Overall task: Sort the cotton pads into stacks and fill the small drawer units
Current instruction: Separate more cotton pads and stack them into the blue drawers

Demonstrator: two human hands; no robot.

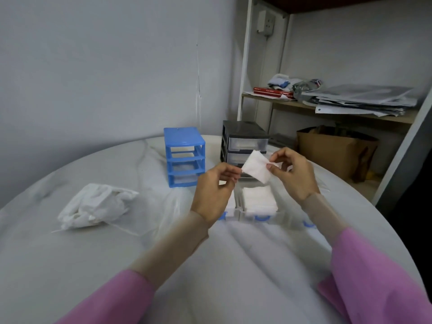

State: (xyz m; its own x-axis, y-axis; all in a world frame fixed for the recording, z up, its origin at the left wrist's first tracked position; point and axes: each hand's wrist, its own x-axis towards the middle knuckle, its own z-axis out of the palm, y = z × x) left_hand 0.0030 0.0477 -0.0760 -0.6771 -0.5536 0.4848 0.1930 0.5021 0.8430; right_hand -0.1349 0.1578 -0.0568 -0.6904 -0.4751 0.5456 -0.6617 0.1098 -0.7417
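A white square cotton pad (256,168) is held up in the air between both hands. My left hand (216,190) pinches its left corner and my right hand (293,173) pinches its right edge. Below them lies a clear pulled-out drawer (261,217) with a blue handle, holding a stack of cotton pads (259,199). A second drawer beside it is mostly hidden by my left hand. The blue drawer frame (184,156) stands behind, its slots without drawers. A black drawer unit (243,142) with clear drawers stands to its right.
A crumpled clear bag of white pads (97,205) lies at the left on the round table covered in white cloth (117,253). Another blue drawer handle (308,223) shows by my right forearm. A shelf with papers (360,99) and a brown box (336,153) stand at the right.
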